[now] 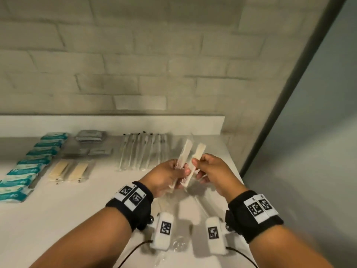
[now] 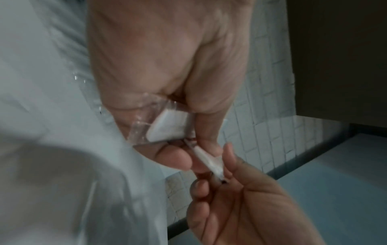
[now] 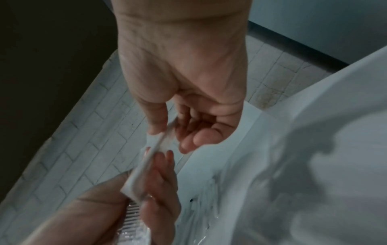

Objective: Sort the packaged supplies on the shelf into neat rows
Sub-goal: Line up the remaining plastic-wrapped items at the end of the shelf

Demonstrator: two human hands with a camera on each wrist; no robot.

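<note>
Above the white shelf (image 1: 58,209) both hands hold clear-wrapped white combs, close together and tilted up to the right. My left hand (image 1: 179,169) grips one comb (image 1: 182,151) by its lower half, its teeth showing between the fingers. My right hand (image 1: 197,167) pinches the second comb (image 1: 199,151) between thumb and fingers. In the left wrist view the left hand (image 2: 188,149) curls round the comb's wrapped end (image 2: 169,127). In the right wrist view the right hand (image 3: 169,137) pinches the wrapped comb (image 3: 157,145) edge-on, with the other hand just below.
Rows lie on the shelf: teal packets (image 1: 29,167) at the left, grey sachets (image 1: 88,136), beige packets (image 1: 69,171), and wrapped toothbrushes (image 1: 144,149) at the centre back. More clear-wrapped items (image 1: 179,244) lie under my wrists. A brick wall stands behind, a grey panel (image 1: 309,132) to the right.
</note>
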